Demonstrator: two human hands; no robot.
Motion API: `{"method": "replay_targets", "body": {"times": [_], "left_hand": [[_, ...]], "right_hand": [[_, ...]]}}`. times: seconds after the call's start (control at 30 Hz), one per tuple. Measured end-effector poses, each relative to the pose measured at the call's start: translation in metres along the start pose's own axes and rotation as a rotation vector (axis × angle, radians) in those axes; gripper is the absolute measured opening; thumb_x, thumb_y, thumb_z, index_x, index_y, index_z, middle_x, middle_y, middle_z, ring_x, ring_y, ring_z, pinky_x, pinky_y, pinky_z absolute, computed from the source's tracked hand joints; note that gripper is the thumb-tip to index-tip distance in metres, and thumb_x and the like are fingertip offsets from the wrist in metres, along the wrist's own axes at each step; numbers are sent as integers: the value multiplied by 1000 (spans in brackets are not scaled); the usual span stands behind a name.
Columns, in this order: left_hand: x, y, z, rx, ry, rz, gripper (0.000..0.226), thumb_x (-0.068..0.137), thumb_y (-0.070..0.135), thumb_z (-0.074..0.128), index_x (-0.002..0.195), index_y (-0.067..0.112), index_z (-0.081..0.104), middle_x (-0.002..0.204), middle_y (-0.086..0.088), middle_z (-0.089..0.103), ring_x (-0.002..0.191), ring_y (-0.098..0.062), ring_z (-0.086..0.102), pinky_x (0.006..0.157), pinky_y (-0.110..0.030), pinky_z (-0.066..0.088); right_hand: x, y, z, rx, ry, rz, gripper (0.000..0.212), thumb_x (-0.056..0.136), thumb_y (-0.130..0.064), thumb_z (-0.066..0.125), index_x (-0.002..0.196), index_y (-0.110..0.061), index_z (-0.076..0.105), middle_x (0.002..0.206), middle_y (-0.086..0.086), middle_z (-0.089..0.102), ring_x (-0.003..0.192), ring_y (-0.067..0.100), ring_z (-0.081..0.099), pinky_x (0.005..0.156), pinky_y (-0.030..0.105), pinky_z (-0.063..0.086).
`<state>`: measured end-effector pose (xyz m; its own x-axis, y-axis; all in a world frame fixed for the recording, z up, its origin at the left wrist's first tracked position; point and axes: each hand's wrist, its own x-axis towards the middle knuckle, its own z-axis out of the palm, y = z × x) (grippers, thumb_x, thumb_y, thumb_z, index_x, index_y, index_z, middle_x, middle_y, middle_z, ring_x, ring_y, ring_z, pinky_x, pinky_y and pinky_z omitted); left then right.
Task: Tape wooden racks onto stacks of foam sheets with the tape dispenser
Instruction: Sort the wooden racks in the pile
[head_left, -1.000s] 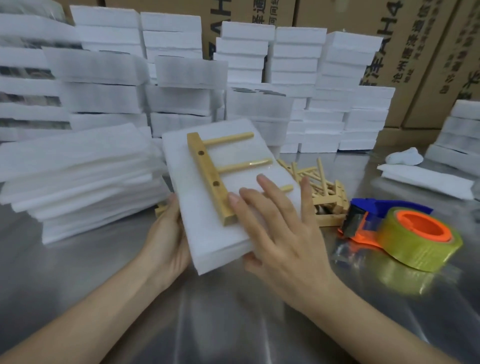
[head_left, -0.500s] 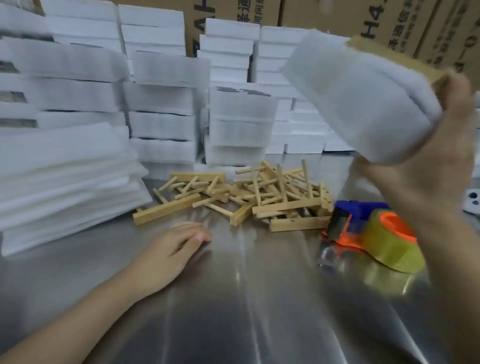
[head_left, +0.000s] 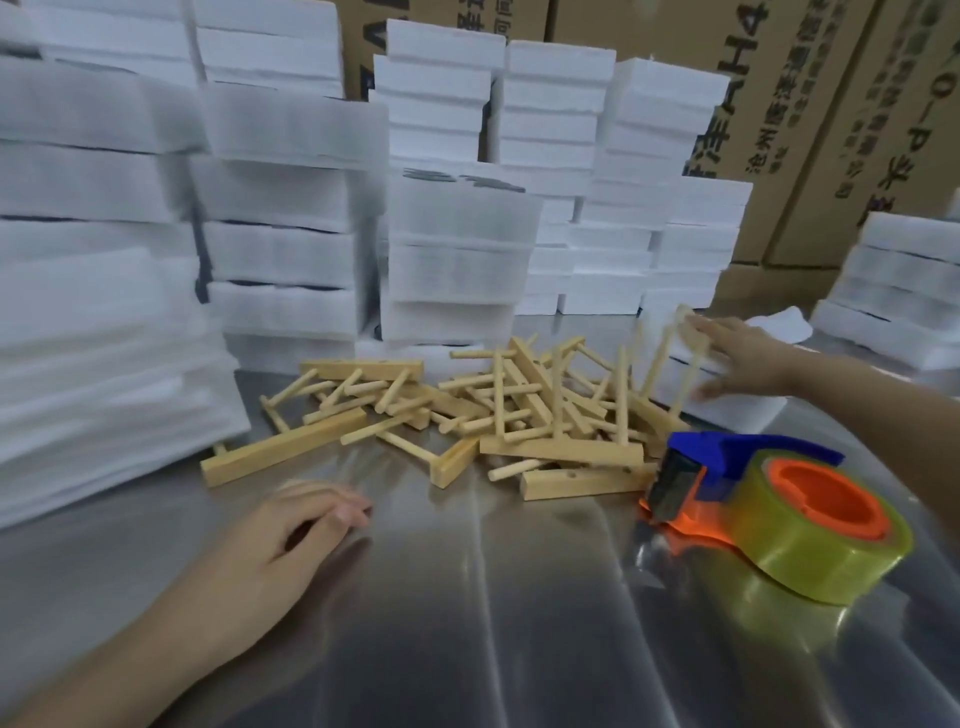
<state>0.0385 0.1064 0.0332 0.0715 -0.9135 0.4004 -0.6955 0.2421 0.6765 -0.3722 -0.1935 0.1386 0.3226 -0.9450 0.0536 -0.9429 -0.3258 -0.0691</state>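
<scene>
Two hands grip nothing: the right hand (head_left: 740, 358), fingers spread, hovers over a white foam-sheet stack (head_left: 737, 411) bearing a blurred pale wooden rack (head_left: 658, 358) at the shiny steel counter's (head_left: 467, 623) right edge. The left hand (head_left: 291, 540) rests loosely curled near the front. The orange-and-blue tape dispenser (head_left: 779, 514) lies beside a heap of loose wooden racks (head_left: 498, 410).

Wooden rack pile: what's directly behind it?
White foam stacks stand behind the rack pile, cardboard boxes beyond them. Racks hide parts of the table strip between.
</scene>
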Motion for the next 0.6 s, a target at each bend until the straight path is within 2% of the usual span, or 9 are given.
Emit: {"method": "replay_targets", "body": {"times": [0.1,0.17,0.27,0.33,0.43,0.5,0.6], "left_hand": [[0,4,-1,10,-7,12,31,83,64,39,91,53,67,103,33,65,109,9,54,96,-16,36],[1,5,-1,13,-24,11,27,92,58,41,93,50,67,104,32,65,109,8,55,94,-14,37],[2,8,-2,2,-7,-9,27,91,51,41,90,46,68,103,30,66,107,8,56,92,-12,38],[2,9,-2,-1,2,-26,29,93,50,40,89,46,68,102,31,66,106,9,56,93,-14,38],[2,11,-4,-11,-4,-47,36,88,51,42,76,39,73,100,32,66,105,8,57,94,-21,42],[1,14,-5,-11,-17,-54,31,81,47,43,75,39,73,100,33,66,104,10,57,92,-14,40],[1,14,-6,2,-34,-62,24,89,32,50,86,47,68,102,34,65,104,11,56,88,-6,38]], "right_hand": [[22,-6,0,-11,-2,-3,102,78,-39,78,153,-25,10,152,10,30,135,32,33,105,41,32],[35,-12,1,0,-4,-19,98,79,-39,76,152,-23,13,147,12,39,131,31,40,102,41,35],[53,-27,3,22,17,-26,91,80,-33,76,150,-20,20,141,15,43,126,34,44,102,43,38],[60,-39,7,54,51,-55,88,78,-28,78,148,-18,26,139,16,45,125,36,44,100,43,39],[59,-49,9,102,80,-126,81,78,-18,77,145,-15,32,138,16,48,125,34,46,97,39,39],[53,-50,7,126,85,-172,80,78,-14,78,145,-14,34,137,15,49,124,31,47,92,31,36],[42,-43,1,180,45,-238,76,73,-12,82,137,-17,41,126,8,53,110,21,49,87,28,35]]}}
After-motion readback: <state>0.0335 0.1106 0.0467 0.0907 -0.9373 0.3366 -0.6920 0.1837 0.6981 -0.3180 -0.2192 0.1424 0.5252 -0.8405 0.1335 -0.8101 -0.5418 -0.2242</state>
